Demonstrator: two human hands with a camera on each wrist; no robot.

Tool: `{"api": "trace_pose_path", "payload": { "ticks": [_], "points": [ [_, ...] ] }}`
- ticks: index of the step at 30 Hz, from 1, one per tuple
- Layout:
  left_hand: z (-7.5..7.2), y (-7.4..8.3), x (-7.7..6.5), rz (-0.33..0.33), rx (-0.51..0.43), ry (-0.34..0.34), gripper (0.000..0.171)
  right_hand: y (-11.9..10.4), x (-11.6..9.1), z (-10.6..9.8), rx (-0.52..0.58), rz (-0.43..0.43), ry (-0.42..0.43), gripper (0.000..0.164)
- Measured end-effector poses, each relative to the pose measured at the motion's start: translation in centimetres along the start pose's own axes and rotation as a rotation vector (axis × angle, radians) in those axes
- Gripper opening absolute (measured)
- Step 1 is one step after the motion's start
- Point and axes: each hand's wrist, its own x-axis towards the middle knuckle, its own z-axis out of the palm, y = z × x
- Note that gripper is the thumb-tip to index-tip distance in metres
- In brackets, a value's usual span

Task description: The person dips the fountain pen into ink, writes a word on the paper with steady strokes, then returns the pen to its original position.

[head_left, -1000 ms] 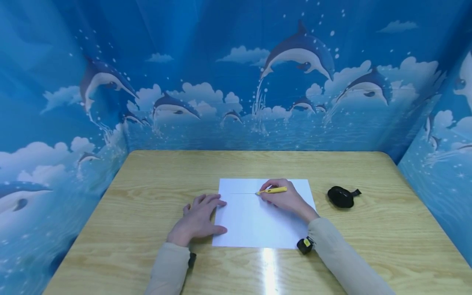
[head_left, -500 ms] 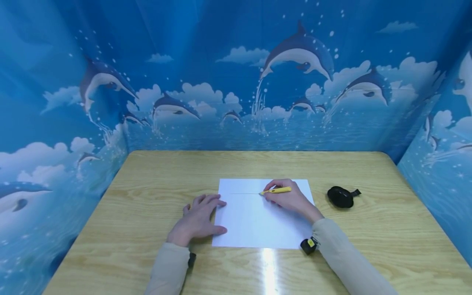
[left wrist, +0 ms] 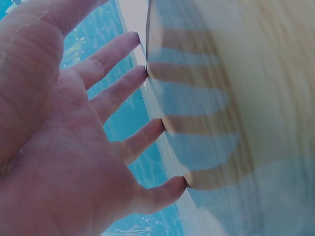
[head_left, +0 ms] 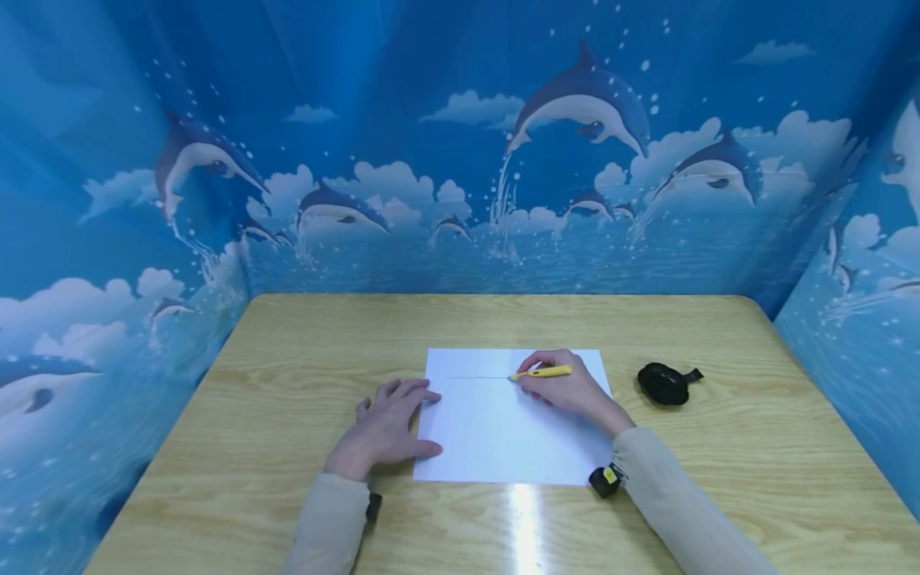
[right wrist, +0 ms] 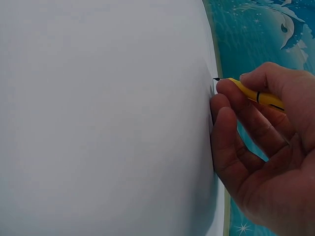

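Observation:
A white sheet of paper (head_left: 489, 431) lies on the wooden table, and a thin straight line (head_left: 474, 377) runs across its upper part. My right hand (head_left: 568, 391) pinches a yellow pen (head_left: 552, 370), whose dark tip meets the paper at the line's right end. In the right wrist view the pen (right wrist: 268, 100) sits between thumb and forefinger, with the other fingers curled beneath. My left hand (head_left: 384, 427) spreads its fingers over the paper's left edge; thumb and forefinger reach onto the sheet. The left wrist view shows the left hand's (left wrist: 83, 142) fingertips touching the glossy tabletop.
To the right of the paper lies a black rounded object (head_left: 664, 385) with a short tab. The wooden table (head_left: 302, 343) reflects a bright light strip near its front. A blue curtain (head_left: 431, 96) printed with dolphins stands behind and at both sides.
My right hand and the yellow pen have slid a little to the right, and the drawn line has grown longer that way. The left hand has stayed in place.

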Motion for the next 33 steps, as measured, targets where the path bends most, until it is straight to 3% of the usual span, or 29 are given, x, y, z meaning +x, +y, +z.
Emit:
{"api": "trace_pose_path", "payload": {
  "ticks": [33],
  "points": [
    [0.1, 0.1, -0.1, -0.002, 0.001, 0.003, 0.069, 1.0, -0.8, -1.4, -0.026, 0.034, 0.040, 0.013]
  ]
}}
